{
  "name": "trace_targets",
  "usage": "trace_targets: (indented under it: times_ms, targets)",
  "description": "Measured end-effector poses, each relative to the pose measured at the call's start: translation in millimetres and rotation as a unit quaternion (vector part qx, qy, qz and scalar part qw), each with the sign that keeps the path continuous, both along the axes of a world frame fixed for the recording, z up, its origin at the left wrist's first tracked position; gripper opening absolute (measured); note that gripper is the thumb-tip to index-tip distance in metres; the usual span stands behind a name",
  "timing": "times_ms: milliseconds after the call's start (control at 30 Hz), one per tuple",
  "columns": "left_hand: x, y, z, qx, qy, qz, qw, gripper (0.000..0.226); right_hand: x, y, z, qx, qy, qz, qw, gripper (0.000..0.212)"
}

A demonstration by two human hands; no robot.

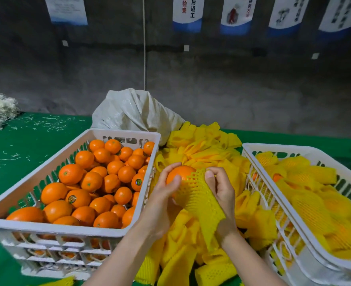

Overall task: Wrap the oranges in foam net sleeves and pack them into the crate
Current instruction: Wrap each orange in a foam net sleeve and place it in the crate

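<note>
Your left hand [166, 198] is curled round one orange [179, 174], held above the middle of the green table [26, 137], between the two crates. Your right hand [222, 190] pinches the mouth of a yellow foam net sleeve [199, 201] and has it stretched over the fruit's near side. The far top of the orange is bare, and the rest of the sleeve hangs loose toward you. I judge this wrap about half done.

The white crate [71, 139] on the table's left side is heaped with unwrapped oranges, and a second crate under it seems to hold more, so most of the work is left. The packing crate [273, 147] at the right edge already holds a layer of sleeved oranges with room above them. A pile of spare sleeves [203, 145] lies between the crates, running back to a white woven sack [133, 112] at the far edge. You have plenty of sleeves.
</note>
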State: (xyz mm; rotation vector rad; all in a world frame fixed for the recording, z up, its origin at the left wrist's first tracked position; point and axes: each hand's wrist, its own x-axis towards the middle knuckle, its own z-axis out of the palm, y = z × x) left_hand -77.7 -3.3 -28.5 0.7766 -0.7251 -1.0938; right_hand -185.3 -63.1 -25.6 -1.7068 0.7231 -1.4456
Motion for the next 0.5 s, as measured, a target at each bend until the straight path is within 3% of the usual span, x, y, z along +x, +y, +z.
trace_targets:
  times_ms: [67,133,200,367,500]
  targets:
    - [-11,-1,0,0.007,-0.081,-0.007,0.997,0.088,-14,-1,-2,-0.006,0.011,-0.011,1.0,0.02]
    - [-19,-2,1,0.021,-0.101,-0.002,0.995,0.095,-25,0,-6,-0.001,0.01,-0.015,1.0,0.02]
    - [-30,-7,1,0.038,-0.046,0.009,0.998,0.087,-32,1,-10,0.008,0.003,-0.032,0.999,0.022]
    - [-62,-21,-9,0.058,0.228,-0.024,0.972,0.06,-36,5,-24,-0.012,0.011,-0.08,0.997,0.015]
    - [-60,-34,-21,0.153,0.155,0.034,0.975,0.064,-42,3,-28,-0.041,0.017,-0.051,0.998,0.015]
